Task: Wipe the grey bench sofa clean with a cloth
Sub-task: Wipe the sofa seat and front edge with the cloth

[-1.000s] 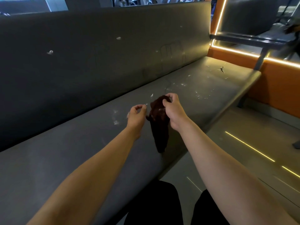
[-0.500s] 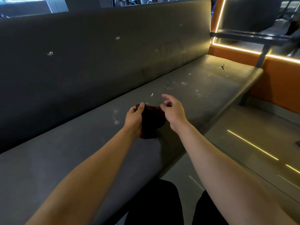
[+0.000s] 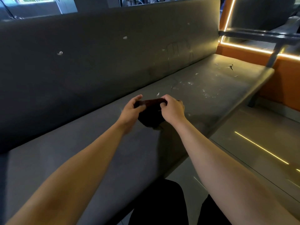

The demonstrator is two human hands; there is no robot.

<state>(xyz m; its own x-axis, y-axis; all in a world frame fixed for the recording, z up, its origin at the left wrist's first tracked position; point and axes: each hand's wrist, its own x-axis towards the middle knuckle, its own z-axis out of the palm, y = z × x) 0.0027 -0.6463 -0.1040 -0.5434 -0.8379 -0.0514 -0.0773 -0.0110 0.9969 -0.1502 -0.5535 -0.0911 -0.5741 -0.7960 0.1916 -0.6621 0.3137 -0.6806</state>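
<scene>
The grey bench sofa [image 3: 68,159] runs from lower left to upper right, with a tall backrest [image 3: 97,65] behind the seat. A dark cloth [image 3: 150,113] is bunched over the middle of the seat. My left hand [image 3: 132,110] grips its left edge. My right hand [image 3: 172,109] grips its top right edge with curled fingers. White specks and scuffs [image 3: 206,93] mark the seat beyond the hands, and two pale spots [image 3: 60,53] sit on the backrest.
An orange wall with lit strips [image 3: 285,73] stands past the bench's right end, with a dark metal rail [image 3: 259,36] above it. A grey floor with light lines [image 3: 259,146] lies to the right. My dark-trousered legs [image 3: 159,205] are at the bottom.
One second ago the cloth hung from my right hand alone. My left hand then took hold of it, and both hands now grip it bunched between them over the seat.
</scene>
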